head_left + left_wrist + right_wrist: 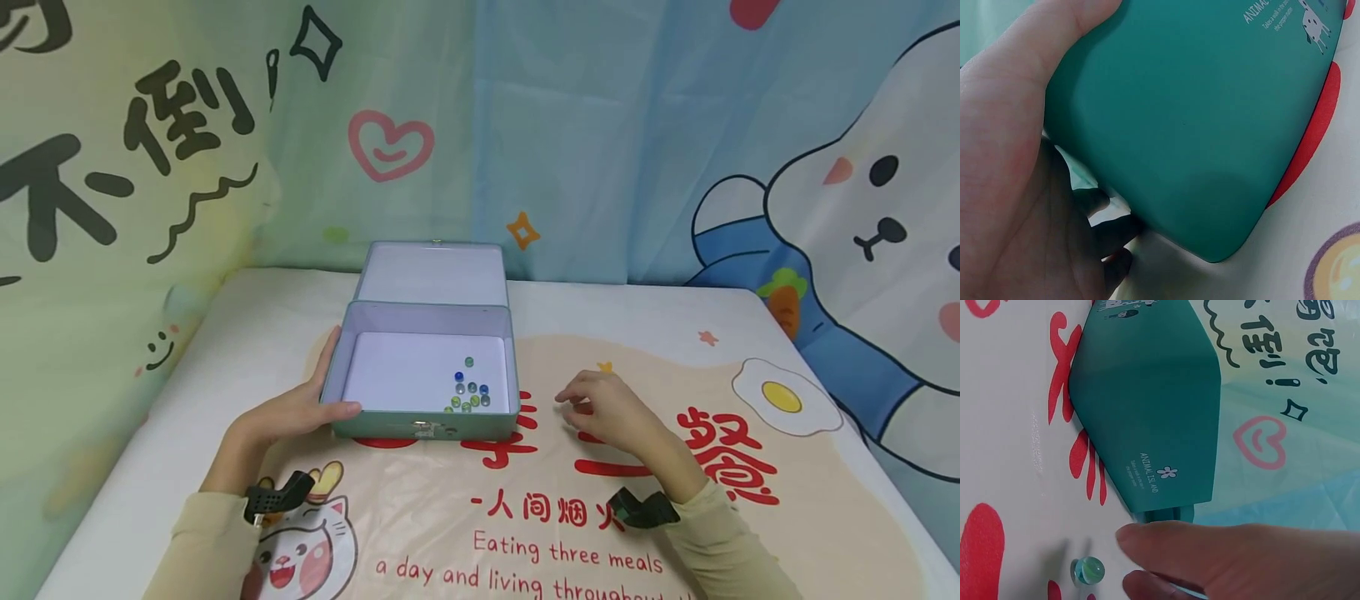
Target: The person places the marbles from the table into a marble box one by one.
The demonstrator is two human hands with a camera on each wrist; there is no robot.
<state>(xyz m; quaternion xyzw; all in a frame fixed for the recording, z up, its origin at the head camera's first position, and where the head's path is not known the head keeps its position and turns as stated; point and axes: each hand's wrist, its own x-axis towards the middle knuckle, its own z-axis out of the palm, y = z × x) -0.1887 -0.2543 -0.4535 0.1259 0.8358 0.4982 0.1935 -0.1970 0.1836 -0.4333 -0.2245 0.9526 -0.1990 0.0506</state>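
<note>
A green tin box (424, 426) with a pale inside stands on the table, its hinged lid (432, 273) raised at the back. Several glass marbles (472, 387), blue, green and clear, lie in its front right part. My left hand (288, 412) grips the box at the front left corner, thumb over the front rim and fingers along the left side. To the right of the box, my right hand (609, 412) hovers with loosely bent fingers and no visible object held. Under its fingertips, the right wrist view shows one clear greenish marble (1090, 570) on the tablecloth.
A printed cloth (570, 542) with red lettering, a cat and a fried egg covers the table. Behind it hangs a patterned curtain (570, 150), close to the raised lid. Black camera mounts (643, 508) sit on both wrists.
</note>
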